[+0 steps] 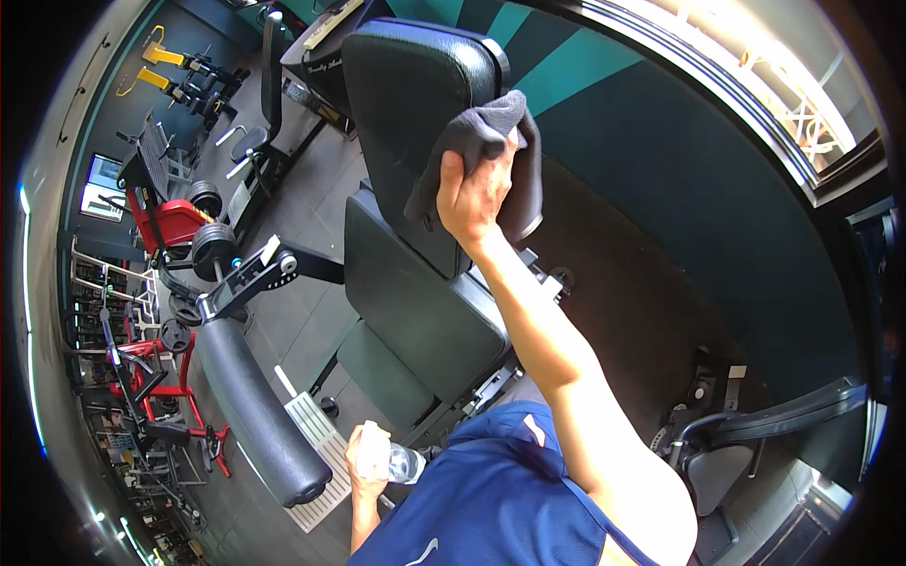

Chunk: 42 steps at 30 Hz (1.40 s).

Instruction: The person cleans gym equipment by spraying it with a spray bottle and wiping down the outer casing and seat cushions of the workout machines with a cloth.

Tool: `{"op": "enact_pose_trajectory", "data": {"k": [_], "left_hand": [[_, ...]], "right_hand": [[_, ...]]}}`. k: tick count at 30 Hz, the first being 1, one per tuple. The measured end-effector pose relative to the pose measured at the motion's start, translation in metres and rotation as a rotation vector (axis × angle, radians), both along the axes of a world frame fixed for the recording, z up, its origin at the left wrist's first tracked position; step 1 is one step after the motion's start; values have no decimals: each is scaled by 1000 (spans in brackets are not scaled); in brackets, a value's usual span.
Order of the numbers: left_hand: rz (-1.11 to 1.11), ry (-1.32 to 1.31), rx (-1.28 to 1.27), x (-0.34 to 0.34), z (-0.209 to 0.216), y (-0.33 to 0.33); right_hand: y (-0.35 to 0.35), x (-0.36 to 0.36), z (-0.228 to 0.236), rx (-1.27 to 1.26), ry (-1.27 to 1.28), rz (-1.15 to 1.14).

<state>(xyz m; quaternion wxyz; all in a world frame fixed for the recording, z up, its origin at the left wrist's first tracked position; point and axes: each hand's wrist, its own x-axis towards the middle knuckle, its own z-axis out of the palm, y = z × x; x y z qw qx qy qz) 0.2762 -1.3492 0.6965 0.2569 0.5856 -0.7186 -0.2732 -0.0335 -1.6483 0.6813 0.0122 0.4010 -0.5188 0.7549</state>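
My right hand (477, 193) presses a dark grey cloth (514, 118) against the side of the black padded backrest (401, 104) of a gym machine. The cloth is bunched around the fingers and hangs down past the hand. Low in the view, close to my body, my left hand (366, 457) is wrapped round a clear plastic bottle (406, 465); its upper part is hidden by the fingers. Below the backrest are the machine's lower pad (415, 292) and seat pad (387, 373).
A long black roller pad (260, 406) on a metal arm (274, 274) stands to the left, over a ribbed footplate (316, 439). Further left are weight plates (215, 250) and a red machine (175, 226). A dark wall (679, 198) with windows rises on the right.
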Motion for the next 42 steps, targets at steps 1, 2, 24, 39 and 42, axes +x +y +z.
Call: {"op": "enact_pose_trajectory", "data": {"k": [1,2,24,39,42], "left_hand": [[31,31,3,3,-5,2],[19,37,4,-1,-6,-1],[277,553,-81,-28,-39,-13],[298,645,-217,-20,-72,-5],[335,644,-205,-17,-68,-4]], "right_hand": [[4,6,-27,80,59,20],[8,9,-64,157,128,27],[164,-81,179,192,-947,1248],[-61,-67,214,227,-730,1262],[-38,-55,243,438,-682,1304]]}}
